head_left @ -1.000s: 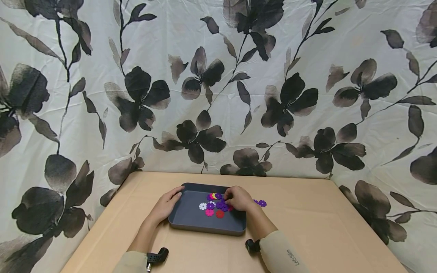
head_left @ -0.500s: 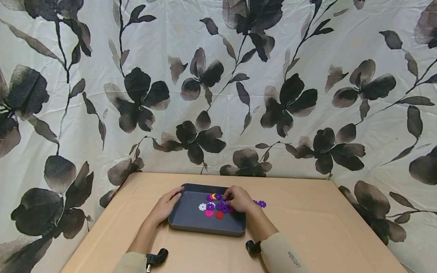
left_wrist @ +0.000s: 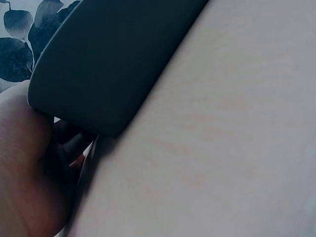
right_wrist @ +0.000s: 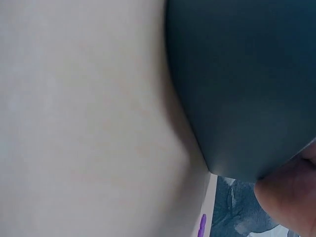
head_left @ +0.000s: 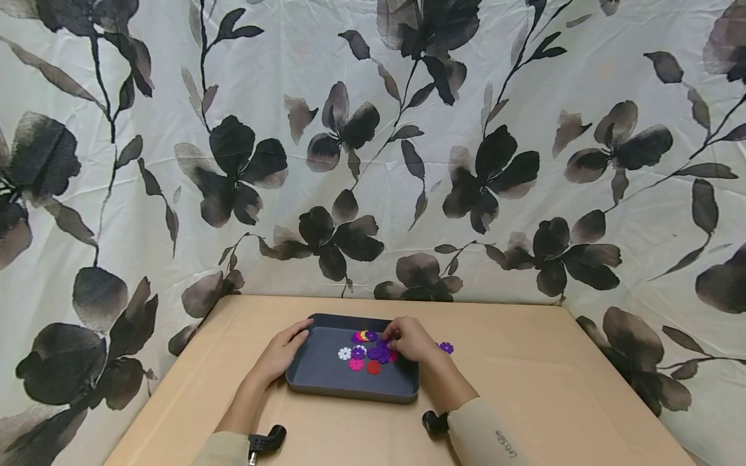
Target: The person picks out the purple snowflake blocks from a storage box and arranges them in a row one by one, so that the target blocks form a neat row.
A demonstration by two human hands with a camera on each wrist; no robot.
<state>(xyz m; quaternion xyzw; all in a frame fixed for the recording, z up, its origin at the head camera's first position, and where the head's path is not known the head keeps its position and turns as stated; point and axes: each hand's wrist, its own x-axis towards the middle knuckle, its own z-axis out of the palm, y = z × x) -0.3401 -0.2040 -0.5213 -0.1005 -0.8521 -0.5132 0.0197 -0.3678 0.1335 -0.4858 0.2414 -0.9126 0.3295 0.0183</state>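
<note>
A dark grey rectangular tray [head_left: 326, 382] rests on the table. Several small notched plastic discs lie in it: a white disc [head_left: 345, 353], a pink disc [head_left: 356, 365], a red disc [head_left: 373, 367] and a cluster of purple discs [head_left: 377, 355]. At the tray's left end, my left hand [head_left: 282, 351] holds the rim; the left wrist view shows its fingers below the edge. My right hand [head_left: 410, 340] reaches over the right side, its fingertips pinching a purple disc [head_left: 385, 345] at the cluster. That hand covers part of the pile and the tray's far right corner.
More purple discs [head_left: 445, 347] lie on the tan table [head_left: 524, 375] just right of the tray, partly behind the right wrist. A white cloth [head_left: 408, 194] printed with dark flowers hangs behind the table. Each wrist wears a black camera mount [head_left: 267, 439].
The head view has shifted very slightly. Both hands stay at the tray; the right fingertips show only a tiny movement at the purple discs.
</note>
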